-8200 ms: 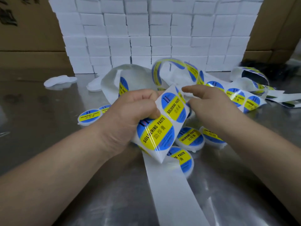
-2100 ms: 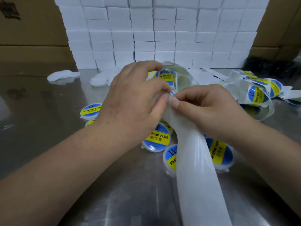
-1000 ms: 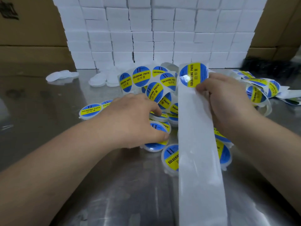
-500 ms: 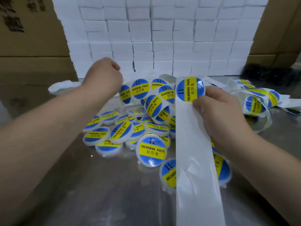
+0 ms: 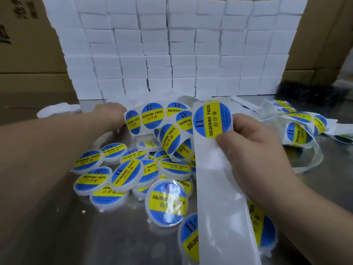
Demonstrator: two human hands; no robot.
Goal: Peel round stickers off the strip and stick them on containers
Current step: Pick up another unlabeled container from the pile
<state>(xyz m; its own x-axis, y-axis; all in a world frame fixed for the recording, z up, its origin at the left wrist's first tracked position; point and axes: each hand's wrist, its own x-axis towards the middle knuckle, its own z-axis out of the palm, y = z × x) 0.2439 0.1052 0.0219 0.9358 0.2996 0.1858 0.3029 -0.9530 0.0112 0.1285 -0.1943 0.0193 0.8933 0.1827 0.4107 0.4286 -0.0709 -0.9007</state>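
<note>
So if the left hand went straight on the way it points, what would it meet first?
Probably the plain white containers just beyond the left hand, at the foot of the stacked white boxes; that patch is blurred, so depth is unclear.

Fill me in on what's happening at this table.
The right hand pinches the strip at the edge of its top sticker, not yet peeled. The left hand reaches toward what look like bare white containers at the back. A pile of labelled containers lies on the metal table.
</note>
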